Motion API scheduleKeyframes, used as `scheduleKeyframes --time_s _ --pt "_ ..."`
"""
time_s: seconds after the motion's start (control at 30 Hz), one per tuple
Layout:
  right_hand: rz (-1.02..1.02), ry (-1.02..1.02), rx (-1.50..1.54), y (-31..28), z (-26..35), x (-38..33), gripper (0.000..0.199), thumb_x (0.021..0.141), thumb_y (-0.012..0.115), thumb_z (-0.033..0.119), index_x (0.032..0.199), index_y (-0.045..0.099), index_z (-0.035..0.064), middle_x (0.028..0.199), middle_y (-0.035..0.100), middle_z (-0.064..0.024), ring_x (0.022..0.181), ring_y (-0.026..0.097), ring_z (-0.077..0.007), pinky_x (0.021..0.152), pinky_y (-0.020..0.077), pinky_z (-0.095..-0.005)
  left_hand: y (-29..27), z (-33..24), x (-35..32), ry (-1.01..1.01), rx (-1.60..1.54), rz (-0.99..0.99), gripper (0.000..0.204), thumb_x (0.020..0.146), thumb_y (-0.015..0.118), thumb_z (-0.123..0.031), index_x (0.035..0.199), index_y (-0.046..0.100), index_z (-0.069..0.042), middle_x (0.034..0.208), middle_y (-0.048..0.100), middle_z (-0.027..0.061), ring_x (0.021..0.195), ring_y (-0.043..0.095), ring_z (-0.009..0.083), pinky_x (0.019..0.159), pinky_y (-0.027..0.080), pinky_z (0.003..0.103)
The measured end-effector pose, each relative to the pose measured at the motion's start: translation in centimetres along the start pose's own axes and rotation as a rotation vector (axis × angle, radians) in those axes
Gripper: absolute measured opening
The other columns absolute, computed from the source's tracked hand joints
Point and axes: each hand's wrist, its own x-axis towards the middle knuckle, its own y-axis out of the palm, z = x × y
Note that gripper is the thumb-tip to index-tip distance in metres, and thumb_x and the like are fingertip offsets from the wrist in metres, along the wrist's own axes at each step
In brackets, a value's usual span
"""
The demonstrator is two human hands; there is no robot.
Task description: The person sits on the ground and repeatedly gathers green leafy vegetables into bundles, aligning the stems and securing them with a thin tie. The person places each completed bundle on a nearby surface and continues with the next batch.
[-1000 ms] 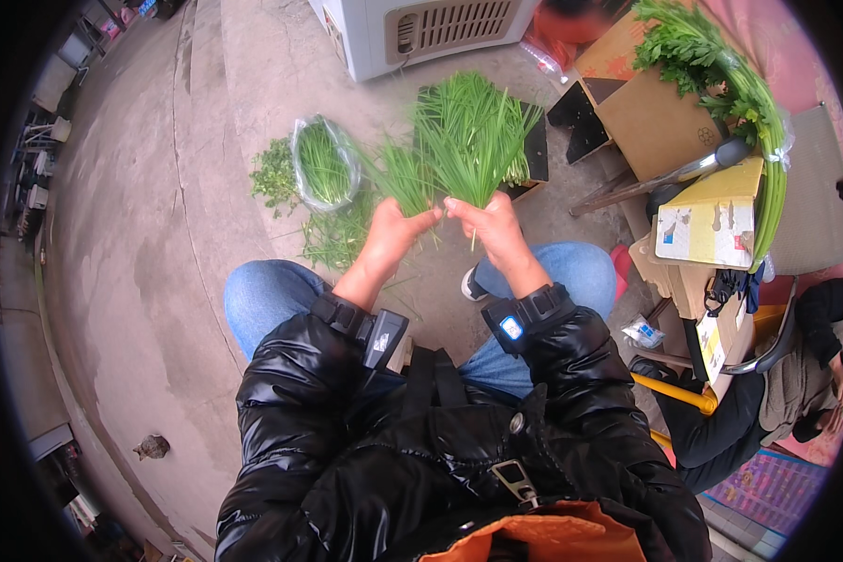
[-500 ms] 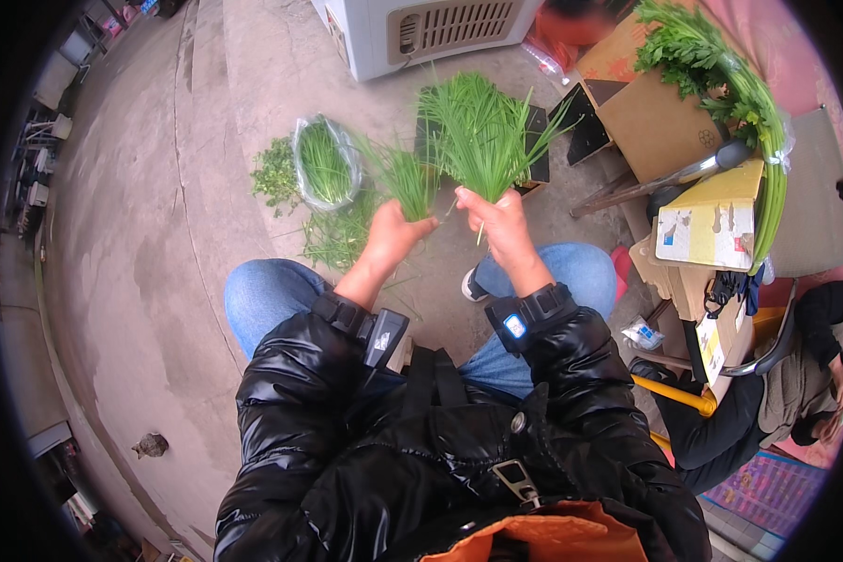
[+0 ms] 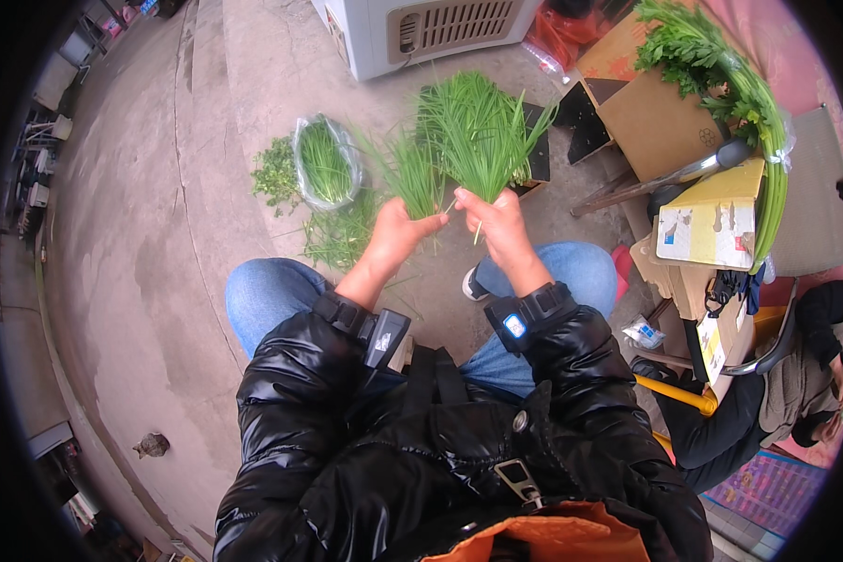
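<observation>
Both of my hands are raised in front of my knees, each closed around green chives. My left hand (image 3: 401,232) grips a thin bunch of chives (image 3: 414,173) whose leaves point away from me. Close beside it, my right hand (image 3: 498,228) is wrapped round a much fuller bunch of chives (image 3: 482,140); a few stem ends stick out below the fingers. The two thumbs nearly meet, with a thin stem between them. Behind the fuller bunch is a dark box (image 3: 539,145), mostly hidden by the leaves.
Left of my hands, a clear plastic bag of chives (image 3: 327,164) stands beside leafy herbs (image 3: 273,173) and loose green scraps (image 3: 339,234). A white slotted appliance (image 3: 365,42) is ahead. At right are cardboard (image 3: 660,126), celery (image 3: 768,187), a chair and a seated person (image 3: 721,436).
My left hand has shifted slightly right, closer to my right hand. The fuller bunch has tilted a little to the left. Both hands keep their hold.
</observation>
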Motion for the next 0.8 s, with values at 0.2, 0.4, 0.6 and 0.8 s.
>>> scheduleKeyframes --time_s 0.2,0.4,0.6,0.8 --pt "0.028 -0.004 0.048 -1.0 0.1 0.5 0.015 0.087 0.059 0.016 0.085 0.058 0.0011 0.073 0.057 -0.003 0.052 0.045 -0.0069 0.047 0.0357 -0.0219 -0.8 0.7 0.2 -0.036 0.135 -0.085 0.017 0.079 0.067 -0.011 0.092 0.062 -0.002 0.075 0.061 0.0004 0.064 0.053 0.0069 0.054 0.041 0.023" --pt "0.087 -0.02 -0.025 0.1 -0.3 0.2 0.015 0.089 0.055 0.017 0.089 0.057 0.0021 0.075 0.059 -0.0028 0.06 0.054 -0.0097 0.054 0.0437 -0.022 -0.9 0.2 0.3 -0.095 -0.027 -0.1 0.024 0.086 0.061 -0.02 0.101 0.063 -0.002 0.087 0.063 0.0006 0.072 0.053 0.0076 0.066 0.041 0.024" --pt "0.199 0.068 -0.116 0.1 -0.1 0.0 0.014 0.084 0.059 0.015 0.091 0.058 0.003 0.076 0.059 -0.0025 0.058 0.053 -0.0089 0.052 0.0432 -0.0224 -0.8 0.0 0.2 -0.083 -0.101 -0.063 0.024 0.087 0.06 -0.021 0.103 0.063 -0.003 0.088 0.064 -0.0003 0.076 0.054 0.0073 0.067 0.04 0.023" --pt "0.268 0.112 -0.273 0.4 0.1 -0.2 0.026 0.08 0.067 0.015 0.102 0.059 0.0037 0.075 0.055 0.002 0.058 0.047 -0.005 0.051 0.0389 -0.019 -0.5 0.1 0.2 -0.076 -0.145 -0.003 0.025 0.086 0.061 -0.019 0.106 0.062 -0.003 0.093 0.064 0.0006 0.079 0.055 0.0074 0.069 0.042 0.023"
